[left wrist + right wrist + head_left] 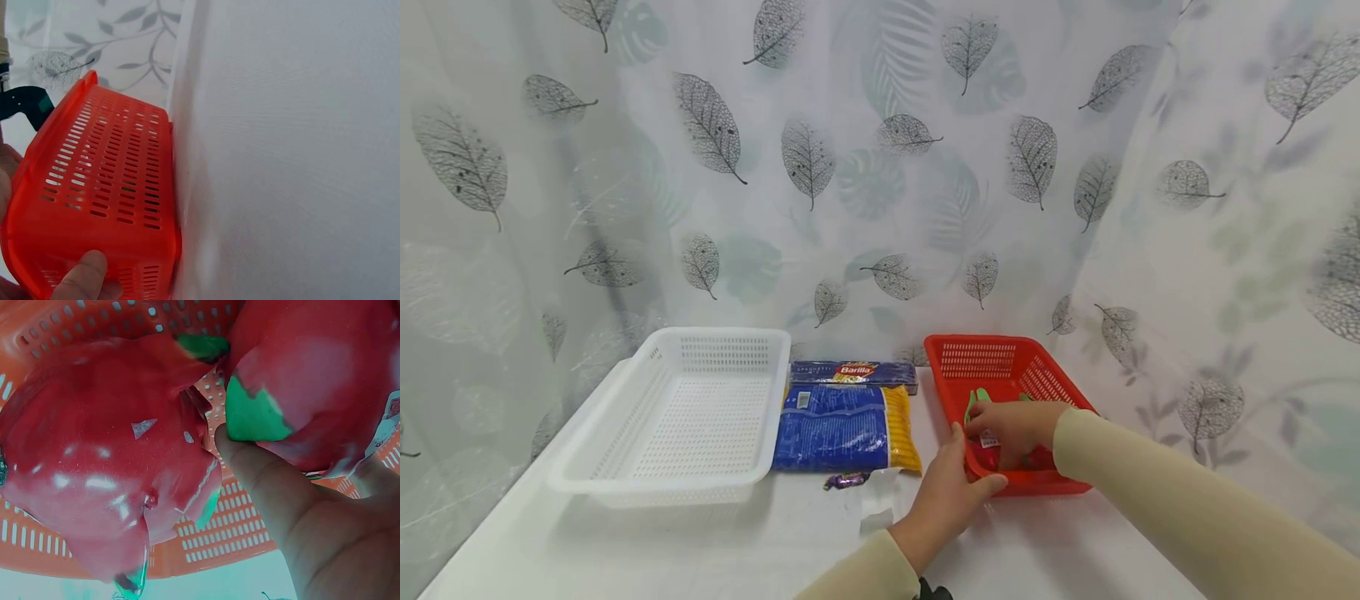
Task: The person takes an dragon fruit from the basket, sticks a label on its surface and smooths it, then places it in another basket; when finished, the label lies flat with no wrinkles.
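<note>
A red plastic basket point(1048, 483) stands at the right with two red, green-tipped dragon fruits inside. My left hand point(943, 498) holds the basket's near left corner; its fingertips point(86, 275) press the outer wall in the left wrist view. Reaching into the basket from the right, my right hand point(1018, 425) grips the dragon fruit point(312, 369) that bears a white label point(384, 428). The thumb lies by one of its green tips, while the other fingers are mostly hidden behind it. A second dragon fruit point(94, 444) lies beside it, untouched.
At the left is a white basket point(700, 425). Between the baskets lie a blue spaghetti box point(820, 373), a blue-and-yellow pasta bag point(835, 429), a purple-wrapped candy point(846, 481) and a white paper piece point(880, 496). A leaf-patterned curtain point(880, 192) hangs behind.
</note>
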